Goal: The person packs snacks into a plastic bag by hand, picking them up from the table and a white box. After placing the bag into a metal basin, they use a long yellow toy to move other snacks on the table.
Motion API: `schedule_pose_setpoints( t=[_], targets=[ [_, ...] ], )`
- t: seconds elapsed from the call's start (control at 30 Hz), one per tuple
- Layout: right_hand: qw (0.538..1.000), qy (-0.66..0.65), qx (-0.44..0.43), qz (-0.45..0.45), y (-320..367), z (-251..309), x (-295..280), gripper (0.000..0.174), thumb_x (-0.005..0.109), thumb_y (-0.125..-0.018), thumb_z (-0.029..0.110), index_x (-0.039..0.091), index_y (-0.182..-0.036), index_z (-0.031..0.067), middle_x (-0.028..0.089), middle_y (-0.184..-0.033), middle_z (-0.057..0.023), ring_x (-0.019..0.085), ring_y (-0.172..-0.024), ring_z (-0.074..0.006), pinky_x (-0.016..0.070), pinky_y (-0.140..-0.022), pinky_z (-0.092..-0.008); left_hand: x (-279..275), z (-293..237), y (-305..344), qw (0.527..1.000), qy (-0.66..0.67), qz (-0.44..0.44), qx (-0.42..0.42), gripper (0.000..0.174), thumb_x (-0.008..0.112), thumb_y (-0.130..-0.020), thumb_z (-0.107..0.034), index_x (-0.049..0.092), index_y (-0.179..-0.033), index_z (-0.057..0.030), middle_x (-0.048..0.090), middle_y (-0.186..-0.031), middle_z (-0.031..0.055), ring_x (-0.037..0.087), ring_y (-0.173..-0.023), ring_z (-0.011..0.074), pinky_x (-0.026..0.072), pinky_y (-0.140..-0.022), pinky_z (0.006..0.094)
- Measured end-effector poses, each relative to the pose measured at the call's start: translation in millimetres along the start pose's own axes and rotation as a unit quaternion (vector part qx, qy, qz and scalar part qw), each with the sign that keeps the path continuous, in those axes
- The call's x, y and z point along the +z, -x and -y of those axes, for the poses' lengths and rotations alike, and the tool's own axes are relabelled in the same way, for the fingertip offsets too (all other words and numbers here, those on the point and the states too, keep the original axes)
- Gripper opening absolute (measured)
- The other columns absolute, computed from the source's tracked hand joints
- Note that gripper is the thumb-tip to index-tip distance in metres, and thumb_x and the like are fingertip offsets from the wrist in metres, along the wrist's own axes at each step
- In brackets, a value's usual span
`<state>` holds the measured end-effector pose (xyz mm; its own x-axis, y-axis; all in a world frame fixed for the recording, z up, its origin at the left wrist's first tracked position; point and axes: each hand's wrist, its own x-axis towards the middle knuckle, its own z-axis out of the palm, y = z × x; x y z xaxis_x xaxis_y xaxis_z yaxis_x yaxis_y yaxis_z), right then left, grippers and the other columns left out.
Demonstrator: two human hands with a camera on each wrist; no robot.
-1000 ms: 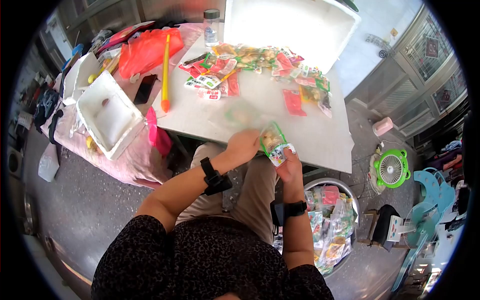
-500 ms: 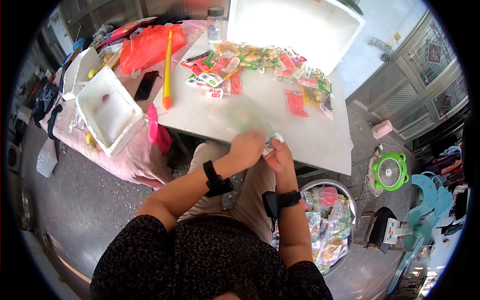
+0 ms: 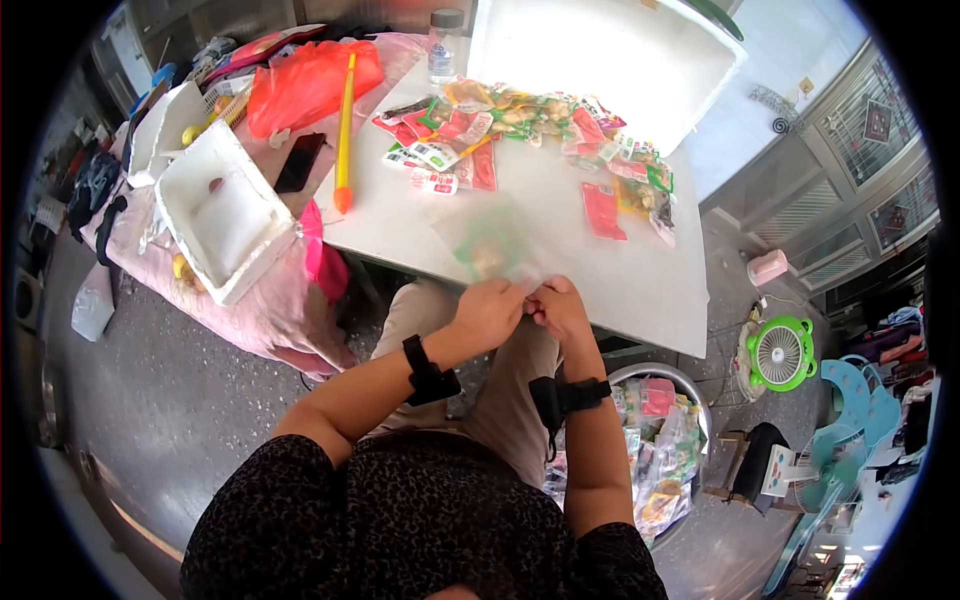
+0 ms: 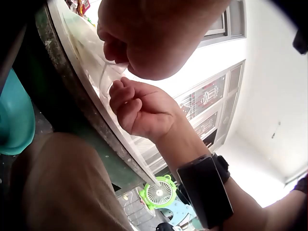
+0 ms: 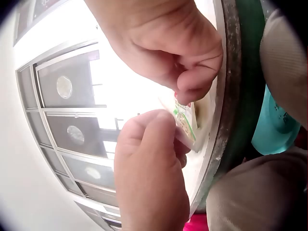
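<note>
A clear plastic bag [image 3: 488, 235] with blurred green-edged contents extends over the table's front edge. My left hand [image 3: 490, 312] pinches the bag's near end, and my right hand [image 3: 560, 307] pinches close beside it, fingers curled. In the left wrist view, clear film [image 4: 108, 74] runs between my left hand [image 4: 154, 38] and my curled right hand [image 4: 144, 110]. A green-edged packet [image 5: 184, 122] shows between my left hand [image 5: 151, 168] and right hand [image 5: 168, 45] in the right wrist view; whether it lies inside the bag is unclear.
Colourful packets [image 3: 520, 115] lie across the table's far side, before a white foam box [image 3: 590, 60]. Left of them are a jar [image 3: 444, 50] and a yellow stick [image 3: 345, 130]. A metal basin [image 3: 706, 415] of bagged packets stands below, right.
The green-edged packet seen in my right hand a second ago is no longer distinct there. My right hand has closed in beside my left at the bag's near end.
</note>
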<state>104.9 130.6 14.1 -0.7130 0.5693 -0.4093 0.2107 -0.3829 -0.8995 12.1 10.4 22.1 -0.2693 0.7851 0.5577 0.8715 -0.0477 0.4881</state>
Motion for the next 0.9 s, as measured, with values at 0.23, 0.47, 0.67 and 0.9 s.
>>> schedule_pose_setpoints(
  t=[0.23,0.47,0.67,0.9],
  targets=[
    [0.987,-0.151,-0.051,0.012,-16.0,-4.3,32.1,0.014,0.046,-0.078,0.009,0.052,-0.089,0.0035,0.056,-0.072,-0.0065,0.053,-0.058,-0.0105,0.0391,-0.041,-0.0199,-4.4,4.8,4.9,0.999,-0.003,-0.008,0.039,0.011,0.055,-0.064,-0.008,0.05,-0.073,-0.0065,0.048,-0.068,0.0089,0.05,-0.066,0.0274,0.0412,-0.055,0.0364],
    [0.962,0.215,-0.127,-0.107,16.7,0.7,-25.0,0.026,0.051,-0.069,0.006,0.049,-0.095,0.0005,0.054,-0.08,-0.0114,0.053,-0.063,-0.0196,0.0432,-0.054,-0.028,-18.1,18.5,21.0,0.988,-0.095,0.023,0.116,0.032,0.06,-0.06,-0.01,0.053,-0.09,-0.0076,0.047,-0.103,0.0105,0.043,-0.099,0.0286,0.0339,-0.082,0.0425],
    [0.668,0.6,-0.404,-0.179,11.5,-0.1,-24.4,0.039,0.055,-0.064,0.008,0.048,-0.102,0.0012,0.048,-0.1,-0.0183,0.047,-0.095,-0.0295,0.0423,-0.072,-0.038,-9.8,34.0,12.2,0.984,-0.092,0.025,0.149,0.028,0.058,-0.059,-0.006,0.054,-0.087,-0.0074,0.046,-0.112,0.0098,0.043,-0.102,0.0283,0.0334,-0.086,0.0413],
    [0.654,0.592,-0.458,-0.113,1.3,15.3,-19.2,0.014,0.05,-0.069,0.007,0.052,-0.083,0.0036,0.052,-0.09,-0.0144,0.05,-0.087,-0.0307,0.0431,-0.067,-0.0395,-35.4,45.6,-15.9,0.994,0.067,0.027,0.086,0.026,0.052,-0.067,0.001,0.055,-0.092,-0.0033,0.054,-0.099,0.0111,0.051,-0.091,0.0266,0.0402,-0.08,0.0328]
  ],
)
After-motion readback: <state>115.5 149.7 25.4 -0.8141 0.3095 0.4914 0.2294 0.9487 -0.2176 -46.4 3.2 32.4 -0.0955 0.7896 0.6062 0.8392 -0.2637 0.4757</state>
